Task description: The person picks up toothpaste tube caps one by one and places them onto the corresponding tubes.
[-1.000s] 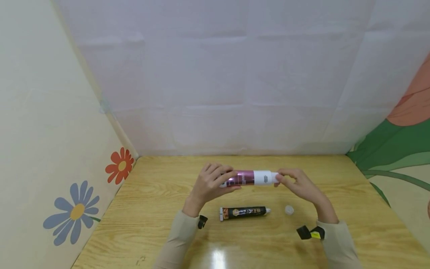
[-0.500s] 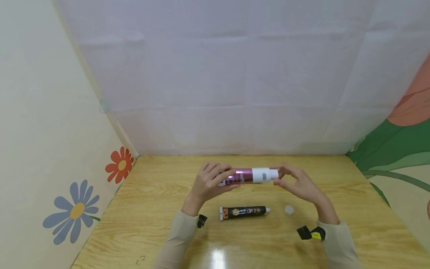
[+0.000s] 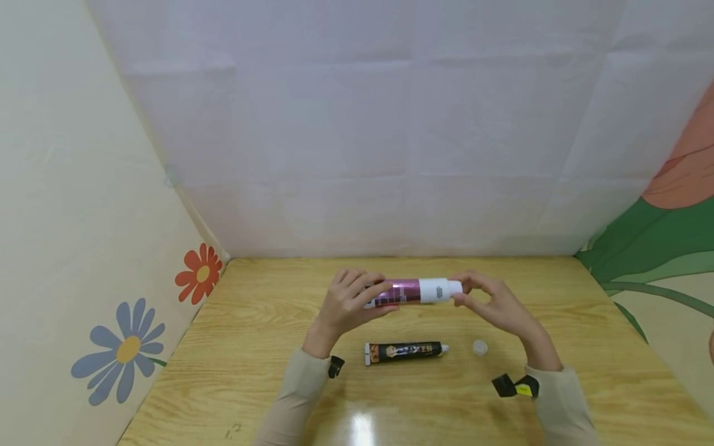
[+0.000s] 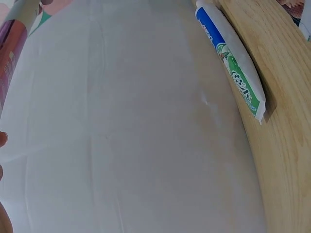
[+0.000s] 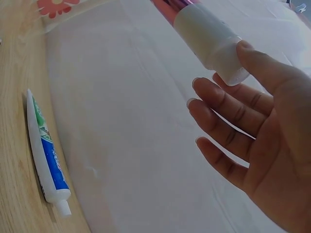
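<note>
A shiny purple-and-white bottle (image 3: 404, 292) is held level above the table in the head view. Its body is gripped by my left hand (image 3: 348, 303), fingers over the top and thumb below. At the bottle's other end is a narrower white cap (image 3: 455, 288). My right hand (image 3: 493, 306) pinches this cap between thumb and index finger. In the right wrist view the thumb (image 5: 248, 51) lies on the cap (image 5: 231, 65), and the other fingers are spread loosely below. Only fingertips (image 4: 4, 139) of the left hand show in the left wrist view.
A black toothpaste tube (image 3: 406, 352) lies below the hands, with a small clear cap (image 3: 480, 347) to its right. A blue, green and white toothpaste tube (image 4: 233, 63) lies near the table's back edge. A white sheet (image 3: 357, 155) hangs behind the wooden table (image 3: 268, 272).
The bottle has risen slightly and tilted a little. My right fingers loosened and shifted at the cap, then closed on it again. The tube and clear cap on the table have not moved.
</note>
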Motion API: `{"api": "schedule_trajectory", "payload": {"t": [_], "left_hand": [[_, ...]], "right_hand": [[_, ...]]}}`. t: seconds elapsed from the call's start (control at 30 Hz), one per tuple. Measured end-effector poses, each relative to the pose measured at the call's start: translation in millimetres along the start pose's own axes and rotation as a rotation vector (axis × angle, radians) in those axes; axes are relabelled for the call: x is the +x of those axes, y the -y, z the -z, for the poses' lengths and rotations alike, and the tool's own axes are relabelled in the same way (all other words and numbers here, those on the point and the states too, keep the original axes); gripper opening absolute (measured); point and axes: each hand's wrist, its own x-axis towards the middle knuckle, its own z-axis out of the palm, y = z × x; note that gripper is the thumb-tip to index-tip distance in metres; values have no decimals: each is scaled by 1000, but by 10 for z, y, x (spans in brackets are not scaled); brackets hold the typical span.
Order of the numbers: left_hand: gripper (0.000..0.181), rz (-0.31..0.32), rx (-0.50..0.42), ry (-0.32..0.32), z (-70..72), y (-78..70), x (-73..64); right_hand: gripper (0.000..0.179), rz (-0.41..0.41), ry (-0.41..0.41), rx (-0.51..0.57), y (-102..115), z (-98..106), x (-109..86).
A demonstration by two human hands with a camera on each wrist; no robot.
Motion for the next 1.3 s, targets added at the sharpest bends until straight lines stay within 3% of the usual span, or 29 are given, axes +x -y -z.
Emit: {"api": "schedule_trajectory", "payload": {"t": [0.33,0.63,0.73,0.87,1.0,1.3], "left_hand": [[51,7,-6,13,12,-22,7],[52,22,-11,23,11,-39,0],[52,32,-21,40,6,-40,-2],[52,73,-56,97,4,-41,3],[52,111,-96,159,3,-32,-8],[54,138,-114,292,-42,-22,-85]], "right_hand": [[24,17,-11,-19,-361,-72,-33],[35,-21,-12,-36,-330,-67,-46],[34,-17,-2,-47,-180,-34,-32],[30,-7,7,-74,-175,-22,-28],[30,20,12,-76,-346,-53,-34],[27,34,22,-89,-460,-74,-28]]}}
